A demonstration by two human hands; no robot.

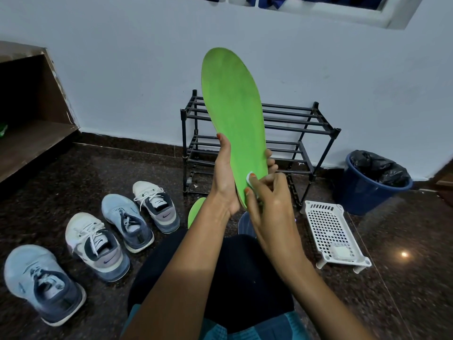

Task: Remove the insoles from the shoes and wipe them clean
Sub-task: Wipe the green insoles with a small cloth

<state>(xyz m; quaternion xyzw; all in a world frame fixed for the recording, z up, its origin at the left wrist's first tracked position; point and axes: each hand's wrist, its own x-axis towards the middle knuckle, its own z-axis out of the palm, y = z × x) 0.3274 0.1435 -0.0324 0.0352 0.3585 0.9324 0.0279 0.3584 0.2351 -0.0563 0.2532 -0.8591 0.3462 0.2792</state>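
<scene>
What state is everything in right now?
Green insole, out of its shoe, held upright by left hand.
White wipe, pressed on its heel end by right hand.
Second insole, on the floor, partly hidden.
Four shoes, on the floor, laced.
Bin, lined with black bag.

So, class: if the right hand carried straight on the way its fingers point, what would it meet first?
The green insole: the right hand holds a white wipe against its heel end. Further along, probably the left hand, though depth is unclear.
</scene>
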